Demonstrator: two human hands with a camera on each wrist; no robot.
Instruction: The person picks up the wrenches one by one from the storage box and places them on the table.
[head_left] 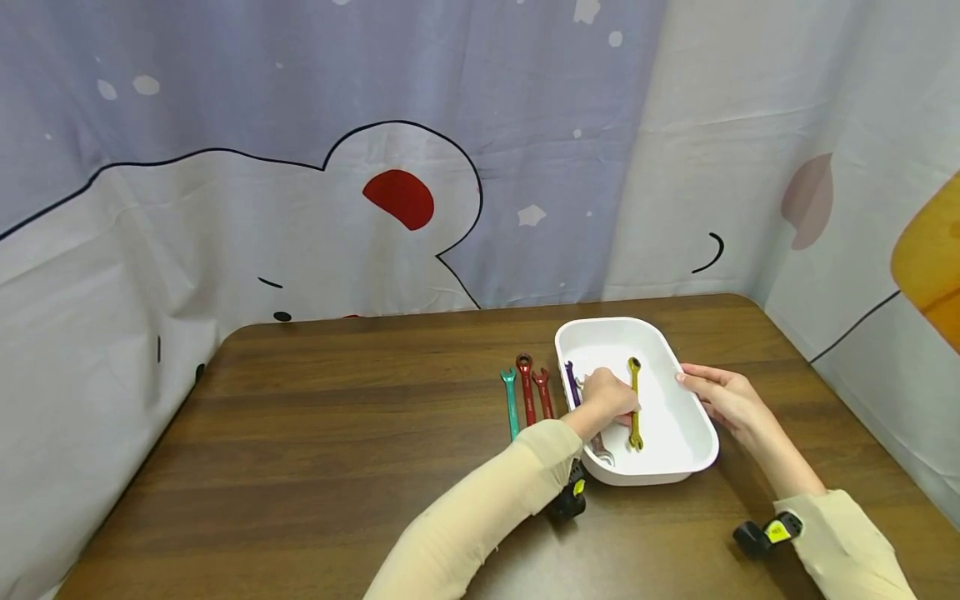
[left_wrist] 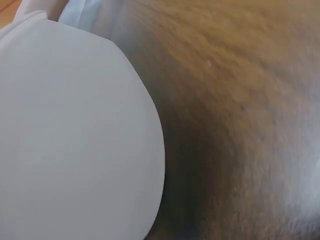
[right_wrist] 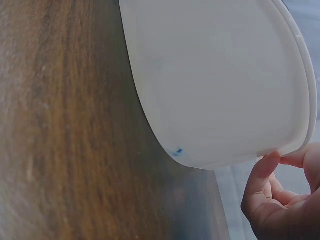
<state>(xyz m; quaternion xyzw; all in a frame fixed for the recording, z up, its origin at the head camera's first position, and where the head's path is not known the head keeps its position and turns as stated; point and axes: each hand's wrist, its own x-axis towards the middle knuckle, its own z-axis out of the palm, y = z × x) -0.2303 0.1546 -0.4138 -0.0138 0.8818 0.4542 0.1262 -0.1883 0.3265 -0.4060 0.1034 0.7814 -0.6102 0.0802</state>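
Note:
A white tray (head_left: 678,433) stands on the wooden table, with several wrenches in it. My left hand (head_left: 609,395) reaches into it, its curled fingers pinching a yellow combination wrench (head_left: 635,433) near the middle of the shank. Beside that hand, a purple wrench (head_left: 573,385) leans along the tray's left wall. A silver wrench (head_left: 602,451) lies partly hidden beneath the hand. At the tray's right side, my right hand (head_left: 727,402) grips the rim between thumb and fingers; the right wrist view shows this thumb (right_wrist: 263,172) against the tray wall (right_wrist: 220,100).
Left of the tray, a teal wrench (head_left: 512,404), a red ring-ended wrench (head_left: 527,392) and a smaller red wrench (head_left: 543,392) lie side by side on the table (head_left: 337,433). A patterned curtain (head_left: 525,150) hangs behind the table's far edge.

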